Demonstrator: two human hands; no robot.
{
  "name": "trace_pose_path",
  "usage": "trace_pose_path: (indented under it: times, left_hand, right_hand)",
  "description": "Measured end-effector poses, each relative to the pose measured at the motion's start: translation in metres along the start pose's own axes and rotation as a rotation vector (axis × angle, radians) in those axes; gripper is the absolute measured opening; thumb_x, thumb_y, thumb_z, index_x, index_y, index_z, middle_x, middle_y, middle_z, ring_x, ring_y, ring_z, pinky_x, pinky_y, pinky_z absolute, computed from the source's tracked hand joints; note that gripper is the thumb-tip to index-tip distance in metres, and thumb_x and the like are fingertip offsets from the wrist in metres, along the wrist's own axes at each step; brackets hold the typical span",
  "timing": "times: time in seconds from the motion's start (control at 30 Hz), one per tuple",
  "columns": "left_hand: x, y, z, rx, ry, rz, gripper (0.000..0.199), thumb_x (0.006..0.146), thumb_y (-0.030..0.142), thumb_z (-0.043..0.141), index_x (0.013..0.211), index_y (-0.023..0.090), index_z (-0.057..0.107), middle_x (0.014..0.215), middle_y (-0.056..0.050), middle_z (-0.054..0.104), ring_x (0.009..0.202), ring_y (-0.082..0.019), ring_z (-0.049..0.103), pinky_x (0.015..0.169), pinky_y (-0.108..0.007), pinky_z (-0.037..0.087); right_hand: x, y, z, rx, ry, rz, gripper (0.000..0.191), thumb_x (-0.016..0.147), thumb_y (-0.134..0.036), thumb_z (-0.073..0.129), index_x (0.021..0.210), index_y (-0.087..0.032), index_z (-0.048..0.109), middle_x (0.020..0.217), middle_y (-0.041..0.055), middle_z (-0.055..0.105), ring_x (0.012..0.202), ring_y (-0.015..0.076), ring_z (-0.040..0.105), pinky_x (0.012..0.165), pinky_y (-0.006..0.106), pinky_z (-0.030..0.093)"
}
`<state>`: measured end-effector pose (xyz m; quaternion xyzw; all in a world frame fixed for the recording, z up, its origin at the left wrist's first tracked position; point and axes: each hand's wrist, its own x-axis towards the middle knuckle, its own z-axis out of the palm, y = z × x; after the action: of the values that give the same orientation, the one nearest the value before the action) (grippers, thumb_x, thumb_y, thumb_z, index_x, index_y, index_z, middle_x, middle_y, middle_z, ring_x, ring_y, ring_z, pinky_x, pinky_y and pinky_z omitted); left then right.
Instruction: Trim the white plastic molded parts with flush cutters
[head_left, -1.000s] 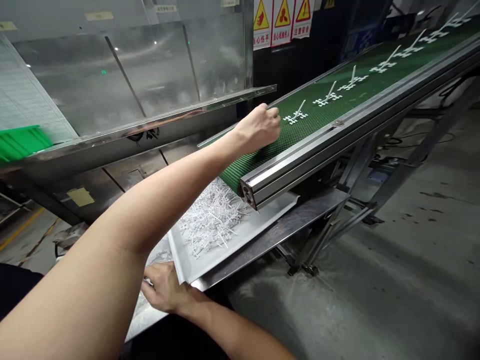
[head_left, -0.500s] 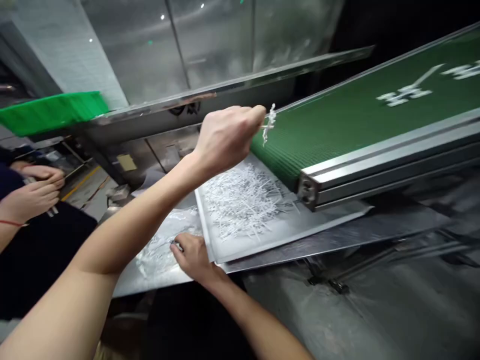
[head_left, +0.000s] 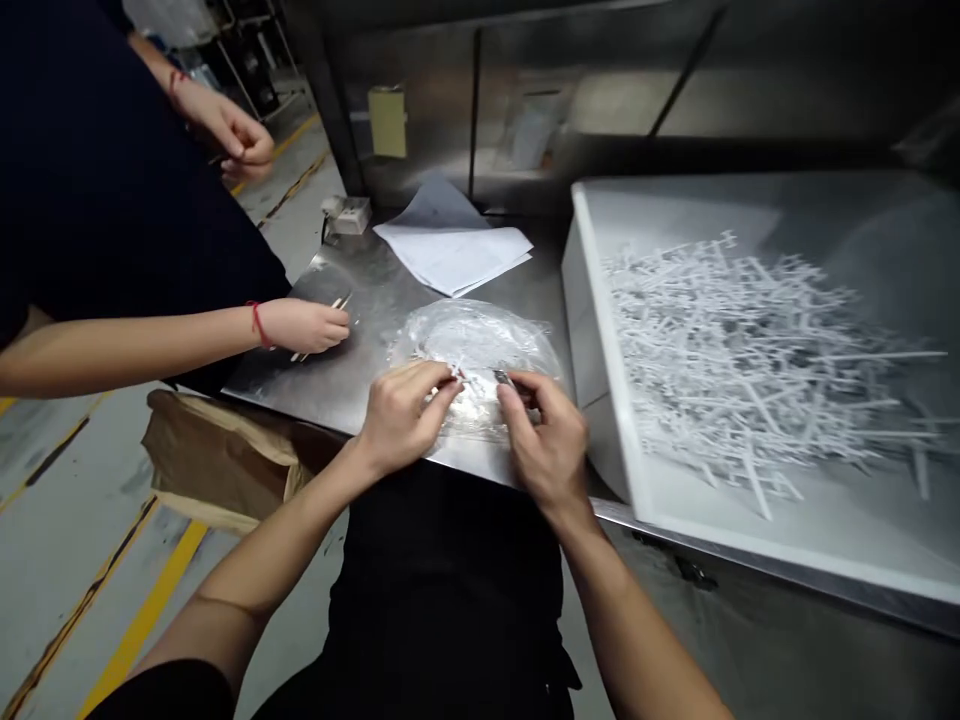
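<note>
My left hand [head_left: 409, 412] pinches a small white branched piece [head_left: 457, 374] over a clear plastic bag [head_left: 480, 335] on the metal table. Just to its right, my right hand [head_left: 547, 430] is closed on a small dark metal tool [head_left: 504, 378], whose tip points toward the white piece. Small white bits [head_left: 469, 408] lie on the plastic below both hands. To the right of them, a white tray [head_left: 637, 480] holds a heap of thin white branched pieces [head_left: 750, 370].
At the left, another person's hand [head_left: 307, 325] holds thin sticks over the metal table [head_left: 300, 390]; their other hand [head_left: 229, 130] is farther back. White paper sheets [head_left: 465, 255] lie behind the bag. A brown paper bag [head_left: 217, 460] stands below the table's left edge.
The view has swung left and down, and the green conveyor is out of sight. My left hand has come down from beside the conveyor to the plastic bag, near my right hand.
</note>
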<state>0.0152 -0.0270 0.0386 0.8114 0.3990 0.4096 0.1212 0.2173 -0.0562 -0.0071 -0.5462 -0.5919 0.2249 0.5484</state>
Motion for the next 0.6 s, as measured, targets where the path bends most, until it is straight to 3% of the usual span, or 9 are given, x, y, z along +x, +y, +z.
trace_pose_path:
  times: [0.27, 0.6]
  left_hand:
    - [-0.007, -0.018, 0.018, 0.061, 0.051, 0.056, 0.015, 0.108, 0.023, 0.066, 0.098, 0.020, 0.077, 0.096, -0.005, 0.080, 0.091, -0.019, 0.071, 0.083, -0.034, 0.056]
    - [-0.013, -0.027, 0.025, -0.020, 0.019, 0.068, 0.009, 0.106, 0.018, 0.070, 0.103, 0.018, 0.079, 0.093, -0.003, 0.082, 0.085, -0.017, 0.074, 0.076, -0.032, 0.059]
  right_hand:
    - [-0.004, 0.006, -0.001, -0.090, 0.015, 0.039, 0.024, 0.107, -0.042, 0.071, 0.119, -0.023, 0.077, 0.103, 0.0049, 0.082, 0.090, 0.0221, 0.078, 0.090, 0.042, 0.063]
    - [0.004, -0.008, -0.002, -0.112, -0.065, -0.025, 0.009, 0.106, -0.029, 0.073, 0.110, -0.024, 0.077, 0.098, 0.0011, 0.081, 0.083, 0.0174, 0.074, 0.075, 0.031, 0.059]
